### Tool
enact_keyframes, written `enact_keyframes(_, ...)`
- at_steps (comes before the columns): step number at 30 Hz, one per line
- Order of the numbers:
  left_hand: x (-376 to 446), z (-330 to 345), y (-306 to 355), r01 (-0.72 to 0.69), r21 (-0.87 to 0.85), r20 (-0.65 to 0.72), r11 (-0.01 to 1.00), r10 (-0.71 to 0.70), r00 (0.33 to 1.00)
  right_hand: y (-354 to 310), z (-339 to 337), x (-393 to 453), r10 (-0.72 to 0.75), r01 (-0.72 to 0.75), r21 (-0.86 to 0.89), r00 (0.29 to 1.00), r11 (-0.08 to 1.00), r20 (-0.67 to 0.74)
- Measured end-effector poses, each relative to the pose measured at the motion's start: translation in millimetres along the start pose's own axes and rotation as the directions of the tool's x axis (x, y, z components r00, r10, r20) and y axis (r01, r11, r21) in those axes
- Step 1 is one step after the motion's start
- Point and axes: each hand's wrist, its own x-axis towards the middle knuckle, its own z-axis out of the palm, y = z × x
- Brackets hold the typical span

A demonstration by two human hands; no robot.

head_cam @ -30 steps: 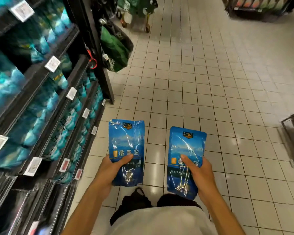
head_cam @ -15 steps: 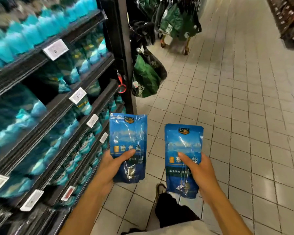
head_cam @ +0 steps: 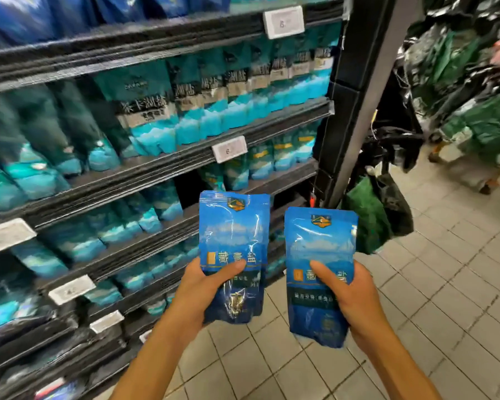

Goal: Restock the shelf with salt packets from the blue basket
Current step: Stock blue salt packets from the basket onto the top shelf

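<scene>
The left hand [head_cam: 197, 287] grips the lower part of a blue salt packet [head_cam: 233, 249], thumb pressed across its front and the other fingers hidden behind it. The right hand [head_cam: 352, 295] grips a second blue salt packet [head_cam: 319, 255] the same way, thumb on the front, remaining fingers out of sight behind the pouch. Both packets stand upright, side by side with a gap between them, held in front of the shelf unit [head_cam: 156, 174] and above the tiled floor [head_cam: 445, 284]. The left packet's upper edge overlaps a lower shelf level, so what stands directly behind it cannot be seen.

The shelves hold rows of teal and blue pouches [head_cam: 197, 111], heavily blurred towards the left edge, where print and outlines smear together. White price tags [head_cam: 283, 21] clip onto the shelf fronts; their figures are too soft to read with confidence. The lowest levels fall into shadow and their contents are hard to make out. Right of the black upright post [head_cam: 355, 96], green bags [head_cam: 367, 215] hang or lean, partly cut off by the frame edge and blurred. The blue basket is not visible. Both forearms run out of the bottom edge.
</scene>
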Motion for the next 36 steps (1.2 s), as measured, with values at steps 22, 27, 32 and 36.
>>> enact_keyframes(22, 83.7, -47.8, 336.7, -0.731, 0.247, -0.189, 0.636, 0.772, 0.607, -288.2, 228.9, 217.0, -0.617, 0.539, 0.305, 0.641, 0.786, 0.457)
enact_keyframes(27, 129.5, -32.7, 405.4, -0.712, 0.241, -0.292, 0.660, 0.749, 0.595, -364.2, 261.3, 272.3, -0.718, 0.620, 0.371, 0.530, 0.691, 0.451)
enact_keyframes(32, 178.9, -34.5, 411.6, -0.641, 0.255, -0.342, 0.724, 0.688, 0.640, -375.5, 288.3, 324.6, -0.705, 0.625, 0.347, 0.521, 0.699, 0.481)
enact_keyframes(36, 187.6, -44.9, 405.9, -0.599, 0.432, -0.363, 0.674, 0.738, 0.569, -351.9, 289.8, 351.9, -0.592, 0.646, 0.172, 0.517, 0.744, 0.619)
